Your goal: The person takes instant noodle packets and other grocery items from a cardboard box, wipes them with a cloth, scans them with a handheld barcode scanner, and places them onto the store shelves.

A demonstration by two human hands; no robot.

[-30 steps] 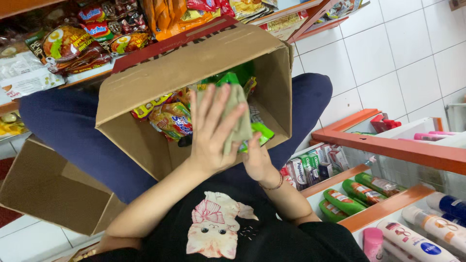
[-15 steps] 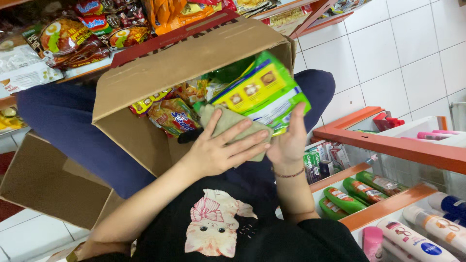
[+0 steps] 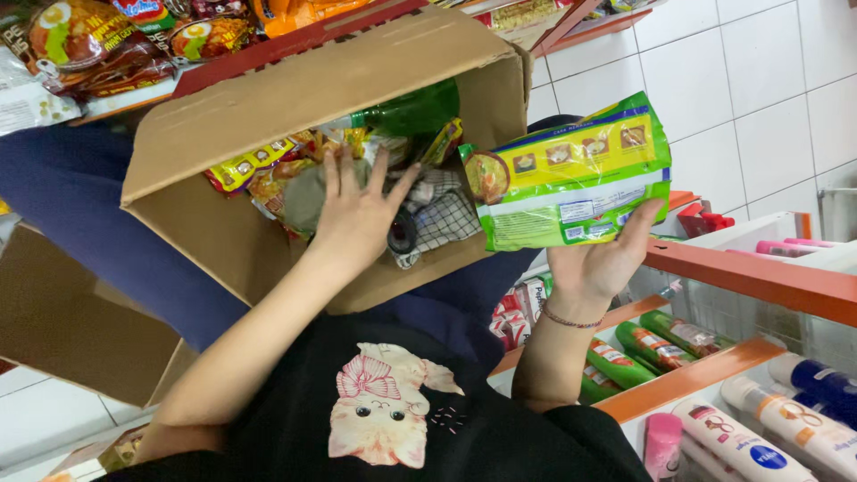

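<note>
Cardboard box [image 3: 268,116] rests tilted on the person's lap, open mouth facing the camera, flap hanging at its near left corner. Inside: snack packets [image 3: 259,170] crowded toward the left wall, a green bottle [image 3: 411,112] against the back wall, a checked cloth [image 3: 442,214] near the right wall.

Left hand [image 3: 357,210] lies inside the box, fingers spread and flat, palm down on the packets and the cloth; nothing gripped. Half a second ago this hand was pressed with the other against the green pack at the box mouth; it has since let go and dropped back among the contents.

Green noodle multipack [image 3: 571,174] now sits outside the box, just past its right edge, held up and tilted, well clear of the lap. Before, it overlapped the box opening.

Right hand [image 3: 598,263] supports the pack from below, palm up, fingers curled onto its lower edge; a thin bracelet at the wrist. It has carried the pack rightward, toward the orange shelf [image 3: 750,277].

Lower shelves at the right hold green tubes [image 3: 661,335] and white bottles [image 3: 768,428].
</note>
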